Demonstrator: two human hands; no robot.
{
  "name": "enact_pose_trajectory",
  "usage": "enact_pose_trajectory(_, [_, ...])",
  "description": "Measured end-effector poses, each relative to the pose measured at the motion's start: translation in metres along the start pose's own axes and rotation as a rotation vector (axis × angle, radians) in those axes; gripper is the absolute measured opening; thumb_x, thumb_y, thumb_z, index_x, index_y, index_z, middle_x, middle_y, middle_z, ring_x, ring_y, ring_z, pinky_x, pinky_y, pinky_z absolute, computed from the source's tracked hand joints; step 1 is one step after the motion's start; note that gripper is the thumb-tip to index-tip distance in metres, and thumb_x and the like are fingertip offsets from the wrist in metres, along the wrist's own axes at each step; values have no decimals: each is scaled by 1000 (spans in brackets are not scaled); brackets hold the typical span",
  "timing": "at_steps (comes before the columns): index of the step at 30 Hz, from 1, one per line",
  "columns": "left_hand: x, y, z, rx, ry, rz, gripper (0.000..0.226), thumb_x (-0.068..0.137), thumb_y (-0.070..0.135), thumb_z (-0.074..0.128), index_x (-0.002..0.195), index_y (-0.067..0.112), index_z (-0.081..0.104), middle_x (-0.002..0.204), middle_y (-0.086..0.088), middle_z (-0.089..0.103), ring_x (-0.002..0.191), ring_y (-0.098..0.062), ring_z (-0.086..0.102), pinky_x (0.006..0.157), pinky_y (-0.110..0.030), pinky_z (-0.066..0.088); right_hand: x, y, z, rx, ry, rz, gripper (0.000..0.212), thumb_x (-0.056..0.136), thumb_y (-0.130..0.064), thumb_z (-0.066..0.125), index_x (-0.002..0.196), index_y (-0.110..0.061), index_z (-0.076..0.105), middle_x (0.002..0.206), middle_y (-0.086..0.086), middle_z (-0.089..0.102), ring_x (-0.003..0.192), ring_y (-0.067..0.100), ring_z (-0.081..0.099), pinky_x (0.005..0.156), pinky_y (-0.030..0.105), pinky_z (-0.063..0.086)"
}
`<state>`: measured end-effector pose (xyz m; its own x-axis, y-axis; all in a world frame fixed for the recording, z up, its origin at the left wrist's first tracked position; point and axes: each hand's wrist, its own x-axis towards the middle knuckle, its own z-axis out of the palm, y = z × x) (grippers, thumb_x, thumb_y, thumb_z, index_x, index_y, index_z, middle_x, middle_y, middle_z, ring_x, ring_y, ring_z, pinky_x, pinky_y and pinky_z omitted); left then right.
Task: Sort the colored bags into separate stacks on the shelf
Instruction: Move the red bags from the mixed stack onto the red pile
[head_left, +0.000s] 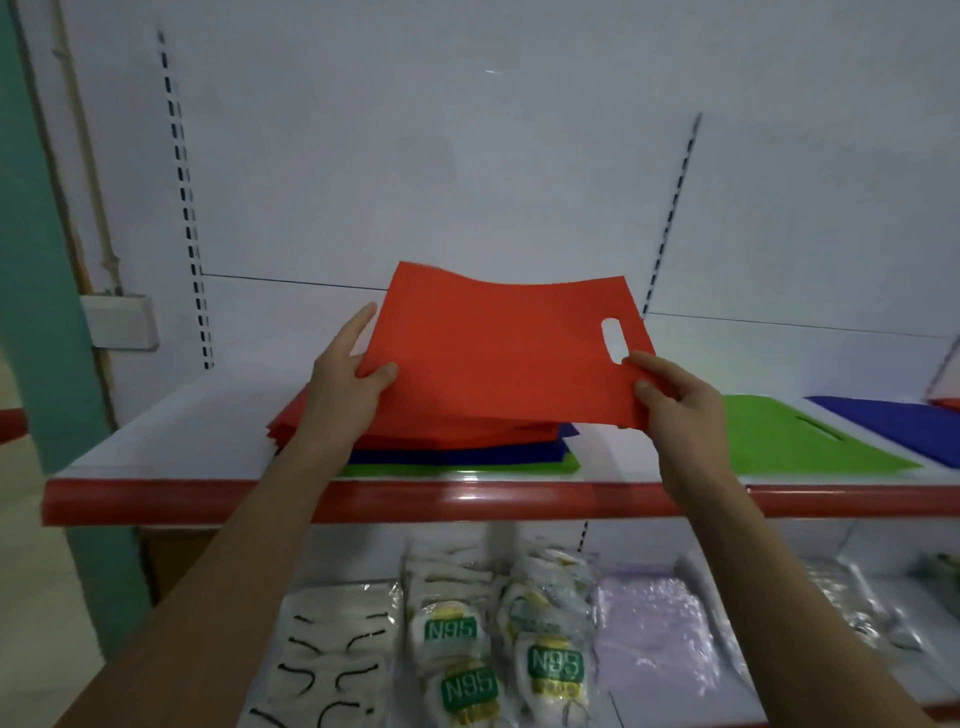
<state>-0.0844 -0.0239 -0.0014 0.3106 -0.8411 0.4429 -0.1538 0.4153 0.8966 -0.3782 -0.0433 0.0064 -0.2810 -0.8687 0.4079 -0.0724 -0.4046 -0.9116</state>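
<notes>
Two hands lift one red bag off a mixed pile on a shelf.

The left hand (349, 382) and right hand (675, 402) each pinch an edge of the red bag (498, 353), raising it flat above the mixed pile (415, 447), probably to carry it to its own stack; a green bag (789, 441) and a blue bag (893, 423) already lie apart to the right.

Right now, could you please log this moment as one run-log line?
step: lifting red bag off mixed pile | left hand: gripping | right hand: pinching | green bag, blue bag: sorted
</notes>
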Motion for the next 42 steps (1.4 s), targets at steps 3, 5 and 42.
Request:
enact_pose_trajectory(3, [-11, 0, 31, 79, -88, -5, 55, 91, -6, 57, 137, 24, 54, 139, -1, 55, 123, -13, 55, 109, -34, 42, -6, -8, -39, 17, 34, 54, 36, 97, 3, 47, 118, -18, 67, 119, 9, 67, 97, 20, 66, 82, 34, 58])
enact_pose_trajectory(5, [-22, 2, 57, 88, -129, -31, 52, 91, -6, 56, 137, 17, 55, 141, -1, 52, 126, -13, 51, 109, -29, 39, -11, -14, -70, 43, 33, 91, 36, 97, 3, 46, 123, -15, 65, 113, 7, 65, 83, 17, 64, 64, 26, 58])
enact_pose_trajectory(42, [-239, 51, 725, -346, -834, -308, 71, 88, -6, 62, 149, 15, 35, 121, 1, 62, 95, -19, 67, 73, -34, 60, 43, 37, -751, -245, 414, 331, 46, 97, 0, 50, 141, -17, 50, 124, 6, 56, 91, 26, 65, 72, 37, 60])
